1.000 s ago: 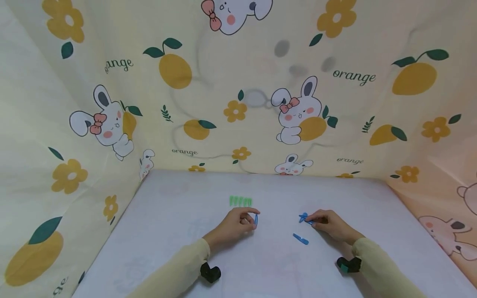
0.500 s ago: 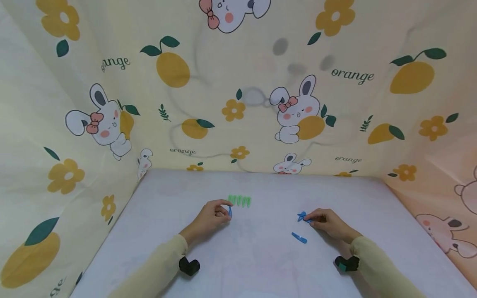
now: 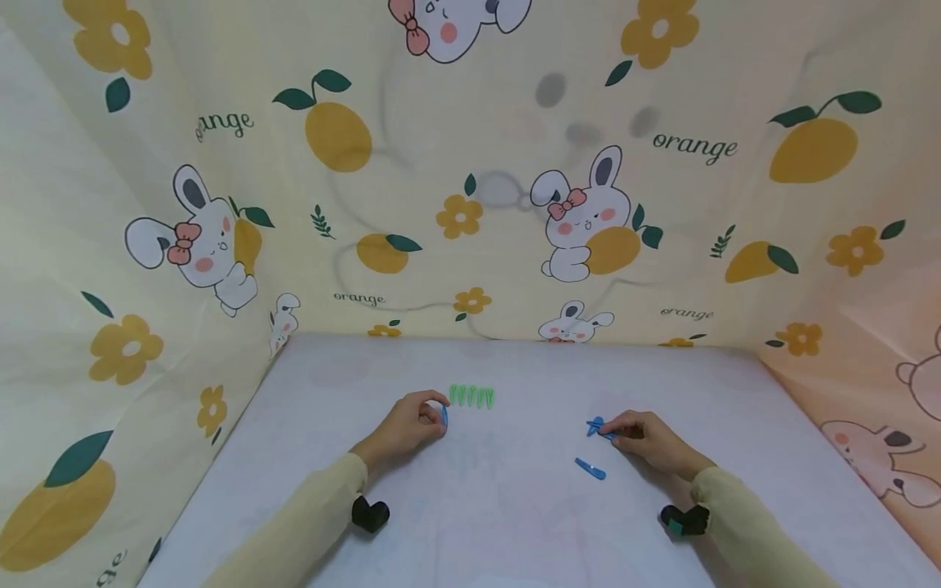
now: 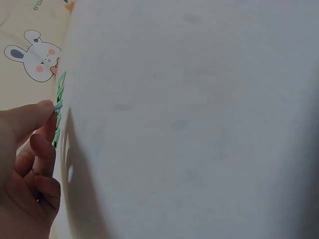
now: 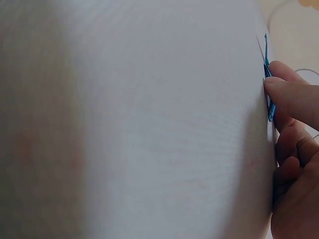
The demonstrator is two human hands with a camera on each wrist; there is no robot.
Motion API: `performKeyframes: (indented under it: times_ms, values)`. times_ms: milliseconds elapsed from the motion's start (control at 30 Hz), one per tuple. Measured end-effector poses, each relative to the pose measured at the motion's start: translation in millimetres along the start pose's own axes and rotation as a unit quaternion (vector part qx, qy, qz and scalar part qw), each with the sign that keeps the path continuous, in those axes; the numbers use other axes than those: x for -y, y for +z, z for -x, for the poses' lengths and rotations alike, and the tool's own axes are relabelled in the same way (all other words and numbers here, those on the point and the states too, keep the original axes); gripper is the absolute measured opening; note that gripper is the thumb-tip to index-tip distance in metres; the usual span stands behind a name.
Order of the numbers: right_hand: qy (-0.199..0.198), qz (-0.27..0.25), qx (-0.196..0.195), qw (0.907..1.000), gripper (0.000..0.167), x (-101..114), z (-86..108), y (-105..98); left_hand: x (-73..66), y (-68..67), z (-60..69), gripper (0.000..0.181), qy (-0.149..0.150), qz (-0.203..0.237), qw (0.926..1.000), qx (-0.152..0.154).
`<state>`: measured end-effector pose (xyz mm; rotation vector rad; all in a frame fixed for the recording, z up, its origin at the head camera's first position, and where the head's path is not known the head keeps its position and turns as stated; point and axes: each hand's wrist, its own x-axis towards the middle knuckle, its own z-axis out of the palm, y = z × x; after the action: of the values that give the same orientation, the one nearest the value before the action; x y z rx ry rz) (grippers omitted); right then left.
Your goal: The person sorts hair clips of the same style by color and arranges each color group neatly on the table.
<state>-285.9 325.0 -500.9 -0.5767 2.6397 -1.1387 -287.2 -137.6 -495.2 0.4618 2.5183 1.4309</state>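
Between the thumb and finger of the left hand (image 3: pixel 407 422), a blue clip (image 3: pixel 444 416) was pinched, the grip closed on it just beside the left end of a row of five green clips (image 3: pixel 472 396) lying on the white table (image 3: pixel 507 506). Well apart, the right hand (image 3: pixel 653 441) had its grip together too, pinching blue at the edge of a small crossed heap of blue clips (image 3: pixel 596 424), whose exact count could not be told. One loose blue clip (image 3: pixel 590 469) lay nearer the person, touched by neither hand. Judging by the layout, the green row looked finished, while the blue clips seemed barely begun: one was away from the heap in the left hand, and none lay lined up yet.
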Motion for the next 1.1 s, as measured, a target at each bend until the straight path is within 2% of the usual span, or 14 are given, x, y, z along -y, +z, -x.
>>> performKeyframes:
  times_ms: [300, 500, 700, 867, 1100]
  values:
    - [0.001, -0.011, 0.001, 0.9999, 0.021, -0.2, 0.1, 1.4, -5.6, 3.9, -5.9, 0.039, -0.008, -0.056, 0.9981, 0.024]
    - [0.010, -0.001, 0.005, 0.9999, 0.022, -1.1, -1.4, 0.3, -6.4, 5.8, -7.7, 0.040, -0.002, -0.089, 0.9959, 0.014]
    - [0.010, -0.002, 0.005, 0.9999, 0.022, 1.9, -1.2, -0.9, -7.2, 5.7, -8.0, 0.041, -0.004, -0.093, 0.9956, 0.008]
    - [-0.004, -0.009, 0.008, 0.9999, 0.022, 4.3, 0.0, -1.2, -6.2, 6.5, -9.5, 0.039, -0.012, -0.095, 0.9954, 0.003]
    - [0.006, -0.011, 0.004, 0.9999, 0.021, 2.3, 1.1, 0.6, -7.6, 5.6, -10.5, 0.029, -0.013, -0.124, 0.9921, 0.009]
